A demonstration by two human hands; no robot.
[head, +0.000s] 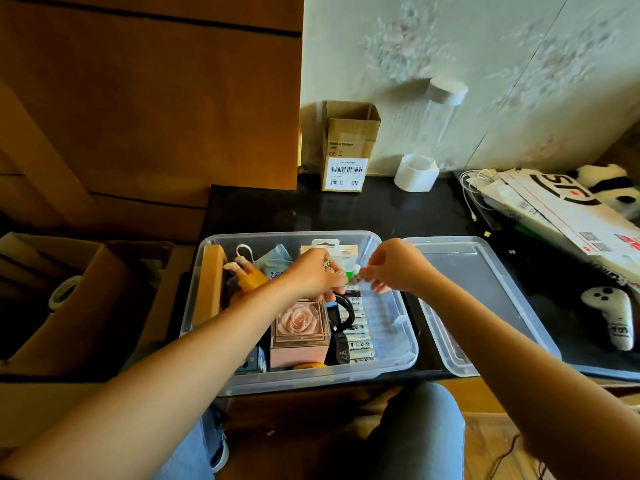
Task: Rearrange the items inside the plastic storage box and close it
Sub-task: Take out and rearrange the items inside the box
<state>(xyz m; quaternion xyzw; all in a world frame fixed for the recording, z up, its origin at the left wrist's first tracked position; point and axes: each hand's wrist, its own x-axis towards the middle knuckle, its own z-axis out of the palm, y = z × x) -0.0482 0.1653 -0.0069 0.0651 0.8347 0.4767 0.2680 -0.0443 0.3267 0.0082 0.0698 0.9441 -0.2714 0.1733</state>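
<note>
The clear plastic storage box (398, 355) stands open on the black table, its clear lid (485, 292) lying flat to its right. Inside are a pink rose in a clear case (299, 322), a row of white batteries (358, 332), a yellow toy (254, 280), a black cable (343, 306) and a wooden piece (211, 285) along the left wall. Both hands hover over the box's middle. My left hand (313, 273) holds several batteries. My right hand (391, 266) pinches one small battery (356, 279) at its fingertips, close to the left hand.
A small cardboard box (346, 150), a white tape roll (415, 173) and a clear tube (440, 116) stand at the back by the wall. Papers, white cables and a plush panda (609, 185) are at the right, with a white controller (613, 317). An open carton (69, 299) sits left.
</note>
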